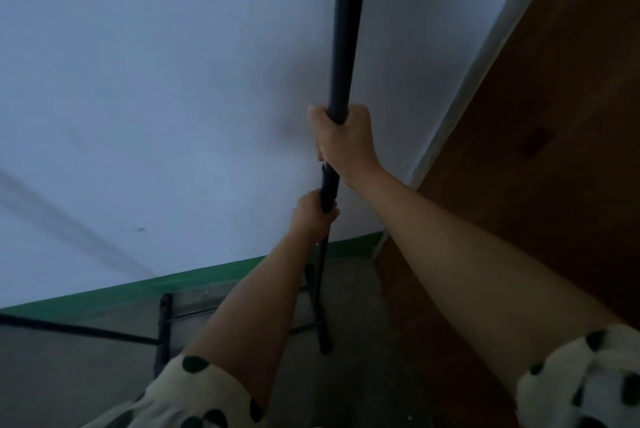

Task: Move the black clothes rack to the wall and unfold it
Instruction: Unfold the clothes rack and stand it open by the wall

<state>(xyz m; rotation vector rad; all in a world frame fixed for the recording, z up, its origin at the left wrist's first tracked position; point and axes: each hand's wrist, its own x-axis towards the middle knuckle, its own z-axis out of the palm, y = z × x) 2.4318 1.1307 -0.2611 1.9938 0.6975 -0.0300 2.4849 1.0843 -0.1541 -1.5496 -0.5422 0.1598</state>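
Observation:
The black clothes rack (346, 32) stands close to the pale wall (156, 81), and its upright pole runs from the top edge of the view down to the floor. My right hand (346, 140) is wrapped around the thick upper tube. Just below it, my left hand (311, 216) grips the pole at the black collar where the tube narrows. The rack's black base bars (162, 327) lie low on the floor on the left, with thin cross rods between them. The top of the rack is out of view.
A green skirting strip (194, 278) runs along the foot of the wall. A brown wooden door (540, 115) with a white frame stands on the right. The floor (353, 375) is grey concrete. A thin dark bar (69, 327) crosses the floor at the left.

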